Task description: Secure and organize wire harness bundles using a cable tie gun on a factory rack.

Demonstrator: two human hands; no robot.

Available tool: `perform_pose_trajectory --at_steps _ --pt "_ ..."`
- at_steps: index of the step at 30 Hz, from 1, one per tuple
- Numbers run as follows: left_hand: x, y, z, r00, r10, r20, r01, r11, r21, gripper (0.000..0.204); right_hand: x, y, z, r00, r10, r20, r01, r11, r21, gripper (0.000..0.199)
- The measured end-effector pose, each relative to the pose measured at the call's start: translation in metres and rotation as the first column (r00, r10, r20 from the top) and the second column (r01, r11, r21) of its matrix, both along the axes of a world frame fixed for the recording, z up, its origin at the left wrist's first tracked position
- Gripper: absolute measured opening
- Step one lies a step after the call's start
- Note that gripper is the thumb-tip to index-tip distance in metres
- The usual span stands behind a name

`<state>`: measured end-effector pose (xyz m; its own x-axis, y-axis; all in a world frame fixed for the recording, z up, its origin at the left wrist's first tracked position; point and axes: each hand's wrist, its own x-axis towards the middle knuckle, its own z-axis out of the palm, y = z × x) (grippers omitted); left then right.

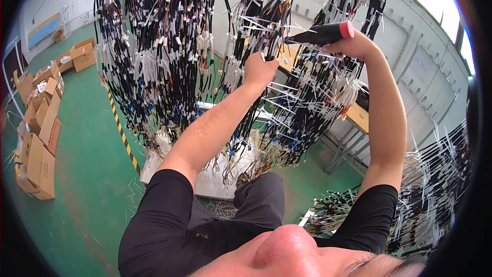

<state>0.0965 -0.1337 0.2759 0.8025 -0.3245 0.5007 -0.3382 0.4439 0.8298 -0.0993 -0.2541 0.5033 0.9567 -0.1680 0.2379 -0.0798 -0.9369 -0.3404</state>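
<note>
nearest the camera, the person's two forearms rise from black sleeves toward a curtain of hanging wire harnesses. the left hand (pixel 260 69) is closed in a fist around one hanging harness bundle (pixel 256 25), a dark strand bristling with white cable-tie tails, held at about head height in the middle of the view. the right hand (pixel 353 46) is just to its right and a little higher, fingers wrapped round the black cutting tool (pixel 320 34) with a red end cap; the tool's tip points left toward the gripped bundle, very close to the left hand's knuckles.

the main risk is that closeness: a slip of the tool, or a swing of the loose bundle, could bring the tip onto the left fingers or nick a wire's insulation instead of a tie tail. the tip itself is hard to make out among the ties, so how close it sits cannot be told exactly. the stiff tie ends jut out at face level and could scratch.

farther down, cut tie scraps (pixel 220 208) litter the green floor (pixel 87 138) near the white base, a footing hazard. far left stand cardboard boxes (pixel 38 123); far right, a wooden bench (pixel 359 115) sits behind the harnesses.
</note>
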Motion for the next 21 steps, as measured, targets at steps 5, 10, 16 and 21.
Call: perform_pose_trajectory --at_steps 5,10,16,21 --pt "-0.008 -0.001 0.003 0.998 -0.056 -0.002 0.056 0.997 -0.057 0.017 0.005 -0.017 -0.01 0.962 0.259 -0.091 -0.271 0.946 -0.175 0.032" --pt "-0.005 0.006 0.003 0.995 -0.092 -0.026 0.091 0.995 -0.045 0.017 0.006 -0.022 -0.046 0.982 0.187 0.011 -0.185 0.977 -0.11 0.028" --pt "0.003 0.01 0.0 0.997 -0.078 -0.02 0.078 0.997 -0.018 0.016 0.009 -0.013 -0.067 0.985 0.141 0.098 -0.087 0.901 -0.424 0.029" --pt "-0.002 0.02 0.012 0.949 -0.308 -0.071 0.313 0.947 0.069 0.011 -0.01 -0.011 -0.08 0.934 0.199 0.295 0.061 0.728 -0.683 0.029"
